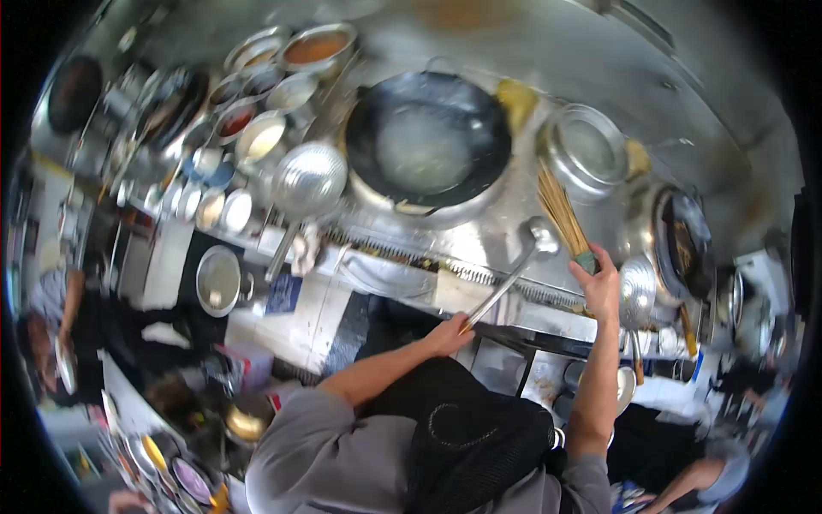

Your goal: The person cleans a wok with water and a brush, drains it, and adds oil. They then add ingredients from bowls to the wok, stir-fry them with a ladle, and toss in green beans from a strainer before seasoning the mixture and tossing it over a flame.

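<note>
My left hand (449, 335) is closed round the handle end of a metal ladle (503, 285). The ladle slants up to the right, its bowl over the steel stove top beside the bamboo brush. In my right hand (603, 281) is a bamboo wok brush (561, 206), gripped at its green-bound end. The bristles point up and left, towards a round metal pot (585, 147). A large black wok (475, 111) stands on the burner ahead of both hands, with cloudy liquid in its bottom.
A perforated strainer (310, 178) lies left of the wok, near bowls of sauce (317, 48) and seasonings. Yellow cloths (516, 103) touch the wok's right side. Another strainer (637, 287) is at the right. Other people (53, 300) are at the left and lower right edges.
</note>
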Available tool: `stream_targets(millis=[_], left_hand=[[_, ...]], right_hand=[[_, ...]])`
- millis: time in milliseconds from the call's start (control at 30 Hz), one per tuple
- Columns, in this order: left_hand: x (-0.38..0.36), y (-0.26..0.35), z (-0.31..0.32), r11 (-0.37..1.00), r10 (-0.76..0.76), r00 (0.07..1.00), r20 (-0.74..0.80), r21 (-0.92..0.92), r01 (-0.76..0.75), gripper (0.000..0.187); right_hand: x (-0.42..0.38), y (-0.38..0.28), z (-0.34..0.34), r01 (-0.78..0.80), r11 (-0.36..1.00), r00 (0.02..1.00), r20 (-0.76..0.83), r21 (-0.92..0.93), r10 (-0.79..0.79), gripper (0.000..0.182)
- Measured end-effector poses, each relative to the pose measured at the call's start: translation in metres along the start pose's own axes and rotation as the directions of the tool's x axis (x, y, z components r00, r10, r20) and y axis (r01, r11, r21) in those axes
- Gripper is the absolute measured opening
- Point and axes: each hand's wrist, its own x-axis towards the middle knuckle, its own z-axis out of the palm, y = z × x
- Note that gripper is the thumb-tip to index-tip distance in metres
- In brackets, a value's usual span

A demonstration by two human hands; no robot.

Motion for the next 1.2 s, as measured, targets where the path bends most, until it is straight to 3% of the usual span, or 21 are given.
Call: stream_targets(millis=[100,167,200,267,300,333,367,400,433,467,500,567,633,700,800,833,900,967,1033,1100,1200], left_hand=[[0.008,0.018,-0.03,0.975,0.09,0.973,0.214,0.182,-0.13,0.045],[-0.025,0.051,-0.078,0.973,0.172,0.979,-0.108,0.172,-0.152,0.036],[-0.037,0.047,-0.103,0.977,0.186,0.919,-0.347,0.163,-0.137,0.032],[-0.072,0.04,-0.163,0.996,0.07,0.681,-0.729,0.093,-0.003,0.024],[-0.086,0.019,-0.193,0.986,0.093,0.482,-0.871,0.149,0.079,0.022],[-0.098,0.001,-0.217,0.99,-0.049,0.326,-0.944,-0.004,0.138,0.021],[-0.11,-0.029,-0.238,0.961,0.106,0.206,-0.973,0.154,0.228,0.024],[-0.119,-0.035,-0.254,0.937,0.042,0.177,-0.983,0.101,0.335,0.028],[-0.125,-0.063,-0.265,0.932,0.002,0.214,-0.977,0.079,0.354,0.033],[-0.128,-0.079,-0.275,0.915,-0.02,0.299,-0.954,0.103,0.391,0.038],[-0.124,-0.089,-0.283,0.922,-0.05,0.298,-0.953,0.071,0.38,0.038],[-0.116,-0.105,-0.304,0.939,-0.193,0.332,-0.923,-0.076,0.335,0.039],[-0.099,-0.125,-0.317,0.937,-0.305,0.318,-0.898,-0.222,0.27,0.04],[-0.088,-0.129,-0.322,0.905,-0.421,0.312,-0.852,-0.372,0.205,0.041],[-0.084,-0.121,-0.33,0.884,-0.459,0.581,-0.672,-0.408,0.227,0.046],[-0.083,-0.113,-0.33,0.887,-0.453,0.588,-0.67,-0.403,0.225,0.046],[-0.08,-0.089,-0.327,0.903,-0.185,0.662,-0.727,0.14,0.407,0.047],[-0.071,-0.082,-0.323,0.939,-0.207,0.725,-0.657,0.074,0.336,0.051],[-0.065,-0.079,-0.318,0.96,-0.266,0.786,-0.558,-0.231,0.161,0.053],[-0.059,-0.079,-0.318,0.953,-0.254,0.8,-0.543,-0.281,0.112,0.058],[-0.062,-0.045,-0.316,0.54,-0.217,0.86,-0.461,-0.791,-0.287,0.064]], right_hand=[[0.016,-0.061,0.032,0.006,0.994,0.987,0.159,0.11,-0.023,0.061],[0.032,-0.099,0.043,0.265,0.956,0.931,0.224,0.125,-0.287,0.06],[0.041,-0.126,0.043,0.236,0.964,0.905,0.333,0.127,-0.265,0.059],[0.075,-0.143,0.063,0.354,0.929,0.827,0.427,0.11,-0.366,0.058],[0.095,-0.149,0.072,0.453,0.886,0.747,0.502,0.096,-0.436,0.058],[0.121,-0.15,0.085,0.444,0.893,0.692,0.602,0.08,-0.398,0.06],[0.142,-0.163,0.101,0.446,0.892,0.693,0.603,0.072,-0.395,0.06],[0.165,-0.177,0.114,0.373,0.92,0.663,0.728,-0.121,-0.173,0.061],[0.189,-0.187,0.127,0.309,0.895,0.611,0.788,-0.321,0.072,0.063],[0.213,-0.182,0.154,0.307,0.888,0.672,0.739,-0.341,0.051,0.063],[0.23,-0.173,0.179,0.3,0.883,0.727,0.685,-0.361,0.033,0.064],[0.219,-0.202,0.219,0.05,0.944,0.792,0.589,-0.326,0.161,0.064],[0.197,-0.178,0.288,0.266,0.882,0.91,0.402,-0.389,-0.097,0.062],[0.149,-0.203,0.296,0.244,0.917,0.908,0.407,-0.314,-0.103,0.06],[0.14,-0.193,0.246,0.301,0.909,0.823,0.561,-0.289,-0.095,0.062],[0.158,-0.173,0.224,0.361,0.888,0.778,0.617,-0.284,-0.118,0.063],[0.2,-0.151,0.187,0.304,0.843,0.814,0.58,-0.444,0.012,0.06],[0.23,-0.144,0.191,0.269,0.806,0.856,0.515,-0.527,0.051,0.061],[0.246,-0.152,0.225,0.179,0.832,0.97,0.233,-0.524,-0.062,0.06],[0.238,-0.186,0.273,0.055,0.862,0.979,0.197,-0.505,0.053,0.058],[0.213,-0.204,0.334,0.072,0.968,0.944,0.33,-0.242,0.012,0.059]])
